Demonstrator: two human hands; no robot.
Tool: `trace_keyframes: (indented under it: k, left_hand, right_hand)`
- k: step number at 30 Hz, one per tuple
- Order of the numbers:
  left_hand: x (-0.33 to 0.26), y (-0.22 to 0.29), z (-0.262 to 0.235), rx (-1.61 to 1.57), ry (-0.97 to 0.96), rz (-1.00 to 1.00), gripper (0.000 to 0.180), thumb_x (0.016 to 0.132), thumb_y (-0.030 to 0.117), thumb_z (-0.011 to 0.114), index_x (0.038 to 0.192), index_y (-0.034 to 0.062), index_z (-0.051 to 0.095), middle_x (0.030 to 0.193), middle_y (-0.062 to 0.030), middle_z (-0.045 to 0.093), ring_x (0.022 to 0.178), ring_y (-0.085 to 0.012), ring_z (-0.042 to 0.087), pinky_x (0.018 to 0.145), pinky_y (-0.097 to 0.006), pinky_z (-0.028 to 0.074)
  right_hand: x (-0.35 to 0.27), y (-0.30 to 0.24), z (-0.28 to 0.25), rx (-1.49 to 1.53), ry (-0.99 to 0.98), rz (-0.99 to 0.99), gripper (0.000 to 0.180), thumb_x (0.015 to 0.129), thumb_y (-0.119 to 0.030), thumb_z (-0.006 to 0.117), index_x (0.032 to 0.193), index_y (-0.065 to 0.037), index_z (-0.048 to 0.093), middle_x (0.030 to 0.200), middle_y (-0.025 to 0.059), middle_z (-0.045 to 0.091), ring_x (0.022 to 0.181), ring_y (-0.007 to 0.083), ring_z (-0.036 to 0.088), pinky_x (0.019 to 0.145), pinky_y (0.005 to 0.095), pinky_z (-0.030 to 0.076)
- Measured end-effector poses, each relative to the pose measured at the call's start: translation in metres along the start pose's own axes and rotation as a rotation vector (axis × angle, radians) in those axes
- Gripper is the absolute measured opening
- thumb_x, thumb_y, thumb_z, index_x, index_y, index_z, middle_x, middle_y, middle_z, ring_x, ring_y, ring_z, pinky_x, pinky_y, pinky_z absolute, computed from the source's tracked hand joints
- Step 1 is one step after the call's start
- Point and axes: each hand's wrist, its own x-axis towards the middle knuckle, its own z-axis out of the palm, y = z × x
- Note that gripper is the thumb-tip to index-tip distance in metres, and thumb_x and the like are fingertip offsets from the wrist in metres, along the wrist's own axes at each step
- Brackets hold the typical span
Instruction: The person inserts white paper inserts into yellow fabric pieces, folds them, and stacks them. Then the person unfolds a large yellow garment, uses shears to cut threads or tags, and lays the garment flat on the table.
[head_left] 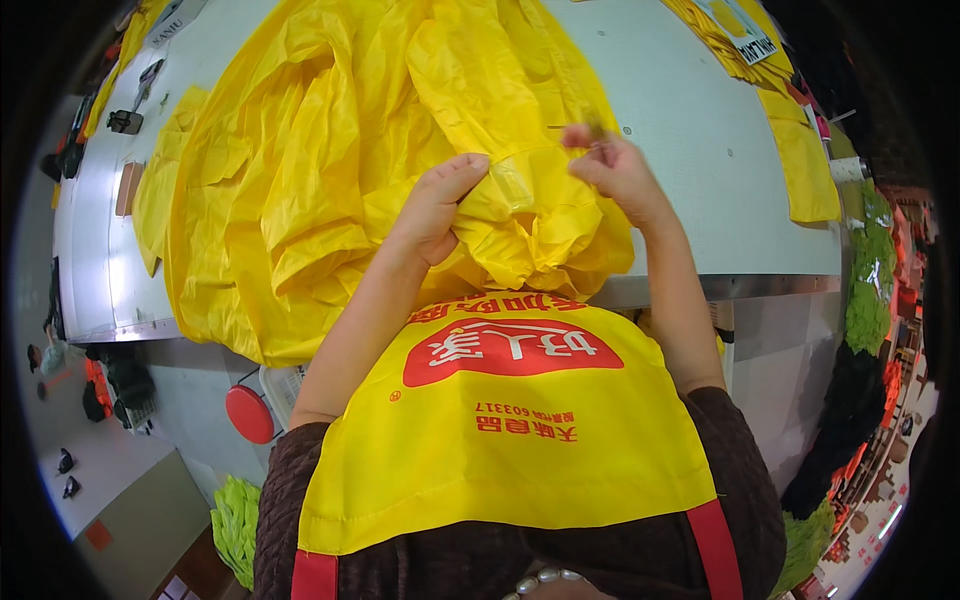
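A large yellow garment (310,190) of thin, slightly shiny cloth lies heaped and creased in front of me, part of it hanging over the table's near edge. My left hand (437,208) pinches a fold of it between thumb and fingers, beside a paler, glossy patch (513,183). Just right of that patch, my right hand (612,170) is raised above the cloth with its fingers drawn together. Something small and dark with a thin tip shows at those fingers, too blurred to name.
The pale table (700,170) has a metal front edge (740,287). Folded yellow pieces (800,165) lie at the far right, near a white thread spool (850,169). A small black object (125,121) and a brown block (129,188) are at the left. Below stands a red round stool (250,414).
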Motion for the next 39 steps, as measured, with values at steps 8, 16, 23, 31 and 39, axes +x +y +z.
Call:
trace_keyframes:
  k: [8,16,23,31,39]
  left_hand:
    - [-0.01,0.009,-0.004,0.294,0.16,0.368,0.03,0.085,0.013,0.062,0.111,0.0011,0.053,0.107,-0.0064,0.058,0.098,-0.013,0.055,0.083,-0.025,0.045]
    - [-0.037,0.003,-0.001,0.921,0.123,0.76,0.064,0.068,0.022,0.077,0.126,0.0121,0.051,0.137,-0.0148,0.032,0.123,-0.0216,0.037,0.091,-0.036,0.04]
    - [-0.016,-0.003,0.002,0.946,0.133,0.829,0.038,0.066,0.018,0.081,0.099,0.0069,0.065,0.126,-0.0165,0.045,0.111,-0.0224,0.048,0.078,-0.027,0.044]
    - [-0.006,-0.012,0.004,0.942,0.13,0.773,0.034,0.066,0.015,0.081,0.093,0.0044,0.065,0.125,-0.0177,0.047,0.105,-0.0197,0.052,0.072,-0.026,0.045]
    - [-0.007,-0.016,-0.006,0.833,0.276,0.64,0.037,0.067,0.016,0.079,0.099,0.0055,0.062,0.125,-0.0145,0.047,0.102,-0.0209,0.054,0.078,-0.029,0.045]
  right_hand:
    - [0.02,0.018,0.036,0.45,0.041,-0.016,0.016,0.08,-0.018,0.069,0.079,-0.008,0.057,0.071,-0.0047,0.057,0.059,0.0042,0.052,0.054,0.0193,0.041]
    - [0.03,0.005,0.041,0.858,0.023,0.317,0.016,0.088,-0.025,0.059,0.085,-0.009,0.057,0.072,0.0004,0.062,0.053,0.0066,0.058,0.042,0.0194,0.043]
    - [0.013,0.014,0.02,0.702,0.091,0.282,0.019,0.088,-0.025,0.059,0.096,-0.007,0.059,0.071,-0.0025,0.057,0.047,0.0032,0.043,0.04,0.0184,0.034]
    - [-0.043,-0.02,0.02,-0.266,0.215,-0.527,0.033,0.077,-0.009,0.069,0.109,-0.006,0.06,0.099,0.0024,0.059,0.065,0.0071,0.045,0.059,0.0204,0.04]
    - [-0.022,-0.008,0.026,-0.289,0.029,-0.412,0.021,0.079,-0.007,0.068,0.097,0.0,0.062,0.079,0.0024,0.058,0.063,0.0062,0.047,0.055,0.0201,0.038]
